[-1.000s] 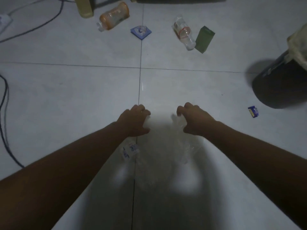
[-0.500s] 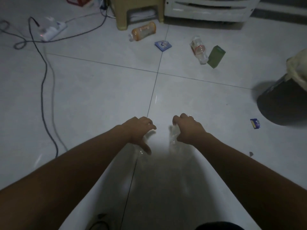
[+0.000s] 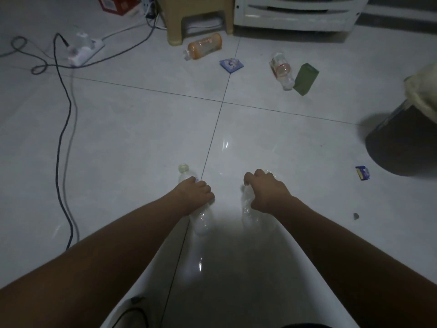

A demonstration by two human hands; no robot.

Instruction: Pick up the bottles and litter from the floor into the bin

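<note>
My left hand [image 3: 194, 195] grips a clear plastic bottle [image 3: 201, 221] whose pale cap points away from me. My right hand [image 3: 267, 192] is closed around a second, crumpled clear bottle [image 3: 247, 207]. Both are held above the white tile floor. The dark bin [image 3: 402, 143] with a pale liner stands at the right edge. Further off lie an orange bottle [image 3: 204, 46], a blue wrapper [image 3: 231, 65], a clear red-labelled bottle [image 3: 281, 71] and a green carton [image 3: 306, 78]. A small blue wrapper [image 3: 363, 172] lies near the bin.
Dark cables [image 3: 62, 119] run down the left side from a white power strip [image 3: 82, 49]. A beige stool [image 3: 196, 17], a red box [image 3: 118, 4] and a white appliance [image 3: 295, 13] line the far side. A small dark scrap [image 3: 356, 216] lies at right.
Both hands have closed on the two clear bottles and lifted them from the floor. My view has risen and tilted forward, bringing the stool, power strip and appliance into sight.
</note>
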